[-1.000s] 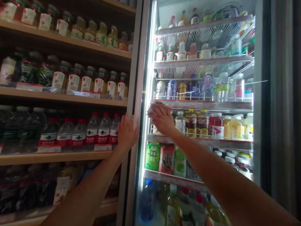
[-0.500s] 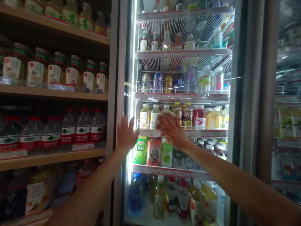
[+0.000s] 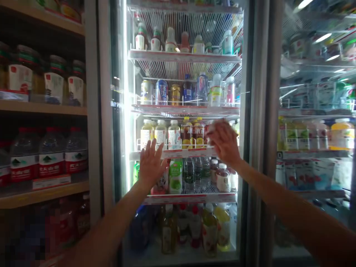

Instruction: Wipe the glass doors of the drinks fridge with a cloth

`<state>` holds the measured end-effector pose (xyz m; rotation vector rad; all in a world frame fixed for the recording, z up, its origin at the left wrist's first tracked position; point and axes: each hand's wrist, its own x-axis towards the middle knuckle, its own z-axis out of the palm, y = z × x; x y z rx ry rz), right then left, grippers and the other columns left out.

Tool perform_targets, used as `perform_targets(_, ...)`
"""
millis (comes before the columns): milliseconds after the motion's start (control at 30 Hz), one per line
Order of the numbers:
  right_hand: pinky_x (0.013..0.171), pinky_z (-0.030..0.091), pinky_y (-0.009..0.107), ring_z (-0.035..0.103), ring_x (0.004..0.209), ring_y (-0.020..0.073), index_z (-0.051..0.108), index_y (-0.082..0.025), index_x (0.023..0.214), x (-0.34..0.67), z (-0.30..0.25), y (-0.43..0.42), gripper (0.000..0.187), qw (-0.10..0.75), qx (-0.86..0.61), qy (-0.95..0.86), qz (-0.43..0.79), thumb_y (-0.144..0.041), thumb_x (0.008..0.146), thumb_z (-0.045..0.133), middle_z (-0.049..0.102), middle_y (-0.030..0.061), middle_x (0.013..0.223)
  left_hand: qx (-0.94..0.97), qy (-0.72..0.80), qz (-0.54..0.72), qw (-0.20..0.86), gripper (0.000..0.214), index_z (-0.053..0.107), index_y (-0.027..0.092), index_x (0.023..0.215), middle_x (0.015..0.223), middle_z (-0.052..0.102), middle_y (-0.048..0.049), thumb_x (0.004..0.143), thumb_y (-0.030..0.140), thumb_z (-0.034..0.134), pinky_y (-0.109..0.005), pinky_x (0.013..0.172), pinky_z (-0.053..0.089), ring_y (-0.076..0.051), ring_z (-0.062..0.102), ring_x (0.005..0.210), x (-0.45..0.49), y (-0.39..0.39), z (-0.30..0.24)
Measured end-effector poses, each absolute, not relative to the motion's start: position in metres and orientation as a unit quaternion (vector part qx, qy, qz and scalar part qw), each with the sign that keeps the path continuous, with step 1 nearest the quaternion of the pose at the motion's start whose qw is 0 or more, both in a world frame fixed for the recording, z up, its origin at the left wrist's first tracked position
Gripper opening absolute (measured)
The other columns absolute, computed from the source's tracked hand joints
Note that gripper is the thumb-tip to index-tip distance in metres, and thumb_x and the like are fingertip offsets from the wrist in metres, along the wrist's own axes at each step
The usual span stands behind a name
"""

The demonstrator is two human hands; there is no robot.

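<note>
My left hand (image 3: 151, 163) lies with its fingers spread against the glass door (image 3: 180, 259) of a lit drinks cooler. It is in front of the shelf edge below a row of white-capped bottles (image 3: 160, 134). Higher and to the right, my right hand (image 3: 226, 144) presses a crumpled, pale cloth (image 3: 213, 130) to the glass. Motion smears that hand and most of the cloth is covered by it. Behind the glass, dark tea bottles with yellow caps (image 3: 187, 133) stand between the two hands, and a green bottle (image 3: 175, 176) is lower down.
Wooden shelves (image 3: 44, 109) with red-capped water bottles (image 3: 51, 152) and juice bottles stand at the left. A metal door frame (image 3: 260, 122) borders the cooler on the right. Beyond it is another glass-fronted cooler (image 3: 314, 154) stocked with drinks.
The view has turned to the right. My right hand has moved right across the glass with the cloth. My left hand now lies further right, in front of the bottles.
</note>
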<state>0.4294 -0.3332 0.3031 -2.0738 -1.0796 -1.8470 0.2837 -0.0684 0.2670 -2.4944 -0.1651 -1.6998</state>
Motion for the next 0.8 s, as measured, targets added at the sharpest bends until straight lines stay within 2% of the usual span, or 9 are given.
perform_targets(67, 0.101, 0.026, 0.058, 0.024, 0.135, 0.0310, 0.049, -0.024, 0.129, 0.436, 0.299, -0.346, 0.041, 0.158, -0.701, -0.255, -0.647, -0.028, 0.090, 0.036, 0.029, 0.0092, 0.147, -0.822, -0.050, -0.564, 0.056, 0.052, 0.041, 0.016, 0.134, 0.148, 0.026, -0.0141, 0.084, 0.032, 0.045, -0.051, 0.110, 0.021, -0.029, 0.016, 0.139, 0.288, -0.078, 0.262)
perform_targets(100, 0.101, 0.026, 0.059, 0.024, 0.135, 0.0314, 0.049, -0.024, 0.129, 0.436, 0.291, -0.350, 0.042, 0.165, -0.702, -0.243, -0.649, -0.028, 0.090, 0.036, 0.028, 0.0097, 0.147, -0.823, -0.047, -0.564, 0.055, 0.052, 0.041, 0.017, 0.134, 0.148, 0.026, -0.0135, 0.084, 0.032, 0.045, -0.051, 0.110, 0.021, -0.030, 0.017, 0.139, 0.290, -0.083, 0.258)
perform_targets(267, 0.107, 0.020, 0.054, 0.022, 0.136, 0.0273, 0.051, -0.034, 0.126, 0.428, 0.234, -0.364, 0.041, 0.019, -0.710, -0.440, -0.549, -0.026, 0.086, 0.044, 0.033, 0.0012, 0.146, -0.842, -0.020, -0.534, 0.078, 0.050, 0.042, 0.018, 0.133, 0.148, 0.028, -0.0120, 0.083, 0.028, 0.046, -0.050, 0.109, 0.022, -0.029, 0.020, 0.138, 0.294, -0.097, 0.230)
perform_targets(433, 0.103, 0.026, 0.057, 0.018, 0.137, 0.0316, 0.046, -0.026, 0.131, 0.433, 0.241, -0.359, 0.044, 0.141, -0.720, -0.279, -0.619, -0.027, 0.088, 0.041, 0.021, 0.0062, 0.151, -0.847, -0.025, -0.525, 0.081, 0.052, 0.042, 0.018, 0.133, 0.147, 0.028, -0.0130, 0.082, 0.026, 0.049, -0.051, 0.109, 0.022, -0.030, 0.020, 0.138, 0.295, -0.100, 0.207)
perform_targets(500, 0.105, 0.022, 0.057, 0.016, 0.138, 0.0312, 0.046, -0.028, 0.131, 0.428, 0.225, -0.353, 0.045, 0.091, -0.719, -0.359, -0.589, -0.027, 0.086, 0.044, 0.023, 0.0045, 0.150, -0.848, -0.017, -0.523, 0.083, 0.051, 0.044, 0.018, 0.132, 0.147, 0.028, -0.0129, 0.081, 0.026, 0.050, -0.050, 0.110, 0.020, -0.030, 0.018, 0.138, 0.294, -0.100, 0.197)
perform_targets(600, 0.109, 0.016, 0.053, 0.020, 0.137, 0.0266, 0.048, -0.036, 0.128, 0.415, 0.198, -0.346, 0.046, -0.014, -0.704, -0.512, -0.492, -0.024, 0.084, 0.047, 0.032, -0.0013, 0.146, -0.854, -0.006, -0.513, 0.085, 0.052, 0.045, 0.017, 0.131, 0.147, 0.029, -0.0131, 0.080, 0.024, 0.050, -0.049, 0.111, 0.019, -0.028, 0.016, 0.139, 0.289, -0.097, 0.182)
perform_targets(667, 0.109, 0.017, 0.054, 0.021, 0.137, 0.0269, 0.048, -0.035, 0.128, 0.410, 0.197, -0.341, 0.046, 0.012, -0.724, -0.481, -0.495, -0.023, 0.084, 0.047, 0.030, -0.0016, 0.147, -0.859, -0.012, -0.505, 0.083, 0.052, 0.044, 0.018, 0.131, 0.147, 0.030, -0.0131, 0.080, 0.022, 0.050, -0.048, 0.111, 0.019, -0.027, 0.014, 0.139, 0.286, -0.094, 0.175)
perform_targets(733, 0.108, 0.016, 0.057, 0.015, 0.138, 0.0309, 0.046, -0.030, 0.131, 0.408, 0.206, -0.331, 0.047, 0.088, -0.745, -0.379, -0.542, -0.024, 0.085, 0.045, 0.021, 0.0015, 0.151, -0.861, -0.027, -0.502, 0.079, 0.053, 0.043, 0.018, 0.132, 0.147, 0.029, -0.0128, 0.080, 0.022, 0.049, -0.049, 0.111, 0.019, -0.027, 0.013, 0.140, 0.283, -0.092, 0.169)
perform_targets(800, 0.107, 0.014, 0.059, 0.010, 0.139, 0.0325, 0.044, -0.028, 0.133, 0.405, 0.206, -0.316, 0.048, 0.112, -0.742, -0.357, -0.557, -0.024, 0.085, 0.044, 0.017, 0.0028, 0.152, -0.862, -0.034, -0.499, 0.077, 0.053, 0.042, 0.018, 0.133, 0.148, 0.028, -0.0126, 0.081, 0.023, 0.049, -0.049, 0.111, 0.019, -0.027, 0.012, 0.140, 0.281, -0.089, 0.164)
